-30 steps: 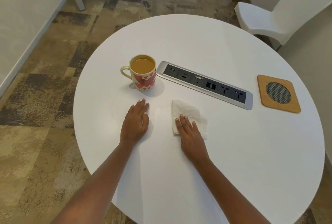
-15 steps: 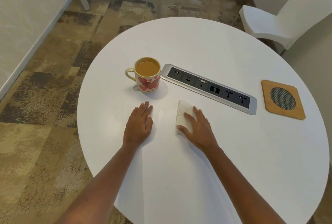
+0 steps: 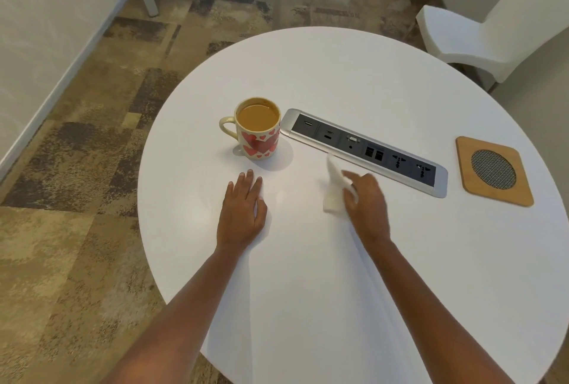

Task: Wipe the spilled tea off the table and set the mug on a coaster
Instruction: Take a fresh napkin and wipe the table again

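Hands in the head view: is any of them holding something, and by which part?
The right hand grips the paper napkin along its right side. The left hand rests flat on the table and holds nothing.

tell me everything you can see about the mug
The mug is cream, ceramic-looking, printed with red and pink hearts, its loop handle pointing left. It stands upright on the white table, nearly full of light brown tea, close beside the end of the socket strip; contact there cannot be told. It is not on the coaster. No hand touches it: the left hand lies flat in front, the right hand holds a tissue.
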`<state>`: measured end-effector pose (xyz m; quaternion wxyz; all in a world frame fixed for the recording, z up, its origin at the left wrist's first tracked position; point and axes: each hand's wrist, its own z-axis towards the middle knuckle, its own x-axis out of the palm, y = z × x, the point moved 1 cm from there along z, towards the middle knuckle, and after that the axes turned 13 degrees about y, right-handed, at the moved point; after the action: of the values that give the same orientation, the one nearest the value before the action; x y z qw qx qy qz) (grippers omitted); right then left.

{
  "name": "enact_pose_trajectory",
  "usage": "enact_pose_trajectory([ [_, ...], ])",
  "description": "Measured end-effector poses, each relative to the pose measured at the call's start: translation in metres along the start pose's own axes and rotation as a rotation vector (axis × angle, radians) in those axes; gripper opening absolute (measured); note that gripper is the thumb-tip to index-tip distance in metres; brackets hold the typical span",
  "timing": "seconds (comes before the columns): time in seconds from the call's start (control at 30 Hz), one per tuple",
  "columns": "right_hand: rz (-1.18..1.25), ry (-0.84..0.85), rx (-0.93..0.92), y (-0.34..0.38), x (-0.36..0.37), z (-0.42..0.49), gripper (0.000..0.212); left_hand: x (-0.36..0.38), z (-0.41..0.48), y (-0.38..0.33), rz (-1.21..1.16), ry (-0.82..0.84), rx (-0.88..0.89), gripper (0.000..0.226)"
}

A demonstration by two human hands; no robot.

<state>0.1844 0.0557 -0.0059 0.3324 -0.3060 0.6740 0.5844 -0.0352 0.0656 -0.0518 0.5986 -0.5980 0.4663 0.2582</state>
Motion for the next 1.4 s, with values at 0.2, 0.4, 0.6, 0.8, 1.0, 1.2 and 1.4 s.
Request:
enact_pose_trajectory([
  [0.2, -0.108, -0.123, 0.078, -0.005, -0.014, 0.027, 0.039, 0.001, 0.003, 0.001, 0.072, 0.038, -0.036, 0.056],
  [0.4, -0.287, 0.118, 0.126, 0.011, 0.036, 0.027, 0.048, 0.004, 0.007, 0.005, 0.092, 0.007, -0.128, 0.047],
  [0.6, -0.066, 0.294, -0.043, 0.066, 0.092, -0.005, 0.049, 0.003, 0.007, 0.004, -0.012, -0.014, -0.1, 0.057],
  [0.8, -0.02, 0.405, -0.226, 0.067, 0.104, -0.053, 0.044, 0.003, 0.006, 0.007, -0.192, -0.069, -0.096, 0.056],
  [1.0, -0.163, 0.432, -0.295, 0.005, 0.056, -0.08, 0.044, 0.004, 0.005, 0.007, -0.176, -0.088, -0.078, 0.055],
  [1.2, -0.102, 0.16, 0.166, -0.081, -0.011, -0.086, 0.071, 0.004, 0.005, 0.005, -0.154, -0.098, -0.075, 0.053],
  [1.4, 0.041, -0.111, 0.471, -0.064, 0.012, -0.091, 0.076, 0.004, 0.002, 0.001, -0.102, -0.076, -0.067, 0.054],
])
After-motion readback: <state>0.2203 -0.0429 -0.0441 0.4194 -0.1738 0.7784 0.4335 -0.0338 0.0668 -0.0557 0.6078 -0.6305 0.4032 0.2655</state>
